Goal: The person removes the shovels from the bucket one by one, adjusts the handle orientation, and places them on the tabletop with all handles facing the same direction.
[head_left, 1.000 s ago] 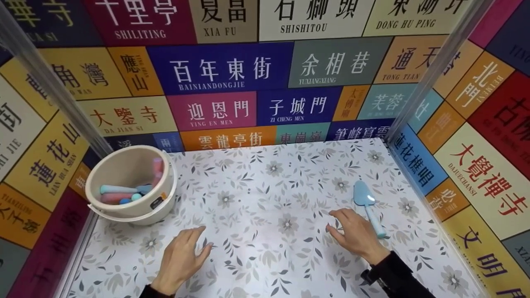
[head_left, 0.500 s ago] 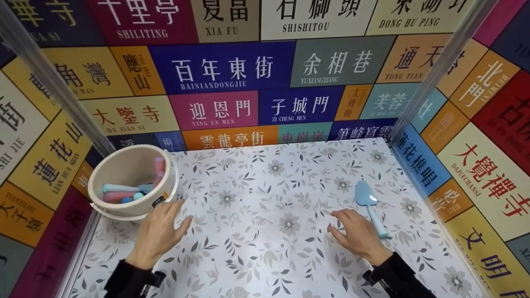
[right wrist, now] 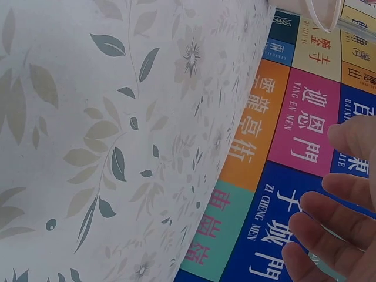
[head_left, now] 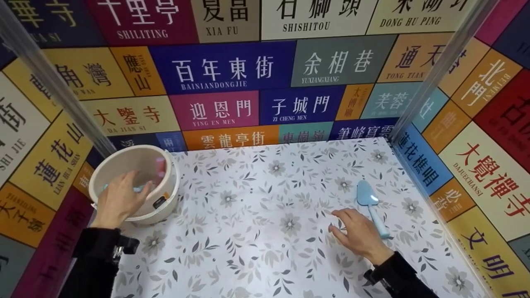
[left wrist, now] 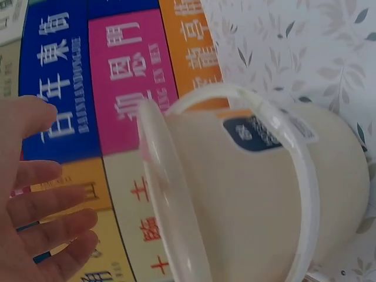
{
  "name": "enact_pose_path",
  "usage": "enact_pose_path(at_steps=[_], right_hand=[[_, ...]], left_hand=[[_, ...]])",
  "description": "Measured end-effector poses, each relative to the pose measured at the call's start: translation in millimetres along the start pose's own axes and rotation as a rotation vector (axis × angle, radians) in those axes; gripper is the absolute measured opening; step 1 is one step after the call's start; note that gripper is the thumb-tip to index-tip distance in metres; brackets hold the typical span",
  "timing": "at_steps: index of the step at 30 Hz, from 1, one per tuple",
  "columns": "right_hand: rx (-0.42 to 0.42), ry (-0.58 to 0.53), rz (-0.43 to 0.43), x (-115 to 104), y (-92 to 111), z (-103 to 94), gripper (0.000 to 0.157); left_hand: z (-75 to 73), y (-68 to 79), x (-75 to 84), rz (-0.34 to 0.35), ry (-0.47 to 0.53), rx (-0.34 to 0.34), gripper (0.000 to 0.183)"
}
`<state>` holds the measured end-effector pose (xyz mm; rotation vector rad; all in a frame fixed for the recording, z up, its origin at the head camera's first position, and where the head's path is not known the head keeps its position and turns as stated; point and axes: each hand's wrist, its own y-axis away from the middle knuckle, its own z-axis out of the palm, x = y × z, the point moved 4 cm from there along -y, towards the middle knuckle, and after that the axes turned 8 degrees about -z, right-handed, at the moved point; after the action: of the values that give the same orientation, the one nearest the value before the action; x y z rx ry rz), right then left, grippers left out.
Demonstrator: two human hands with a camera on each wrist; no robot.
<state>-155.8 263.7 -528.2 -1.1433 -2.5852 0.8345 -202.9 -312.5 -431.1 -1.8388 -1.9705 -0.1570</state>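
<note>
Moving relaxed, empty left hand (head_left: 119, 196) over nine-o'clock bucket (head_left: 140, 164), bringing contents (head_left: 160, 165) within reach; keeping loosely spread, empty right hand (head_left: 358, 232) beside four-o'clock trowel (head_left: 367, 198).

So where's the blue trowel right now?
In the head view, the blue trowel lies toward the right of the flowery tabletop, beside the right hand.

Head view: high, forward and down over table (head_left: 256, 194); left wrist: rolled sideways, close on bucket (left wrist: 258, 200); right wrist: also rolled, low over table; wrist views share pink wall panel (left wrist: 126, 82)
</note>
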Motion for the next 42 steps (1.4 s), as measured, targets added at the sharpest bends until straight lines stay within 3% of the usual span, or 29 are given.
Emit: enact_pose_path(at_steps=[7, 13, 16, 28, 42], right_hand=[[0.021, 0.009, -0.018, 1, 1, 0.4, 0.039], [0.017, 0.003, -0.013, 2, 1, 1.3, 0.038], [0.021, -0.006, -0.018, 1, 1, 1.9, 0.038], [0.022, -0.018, -0.017, 1, 2, 2.6, 0.038], [0.011, -0.007, -0.02, 2, 3, 3.8, 0.041]], left_hand=[[3.8, -15.3, -24.6, -0.112, -0.009, -0.156, 0.058], [9.8, -22.5, -39.6, -0.203, -0.048, -0.349, 0.065], [10.5, -24.7, -46.4, -0.231, -0.074, -0.406, 0.066], [12.0, -28.5, -60.0, -0.241, -0.124, -0.539, 0.059], [14.3, -39.0, -61.3, -0.181, -0.2, -0.593, 0.041]])
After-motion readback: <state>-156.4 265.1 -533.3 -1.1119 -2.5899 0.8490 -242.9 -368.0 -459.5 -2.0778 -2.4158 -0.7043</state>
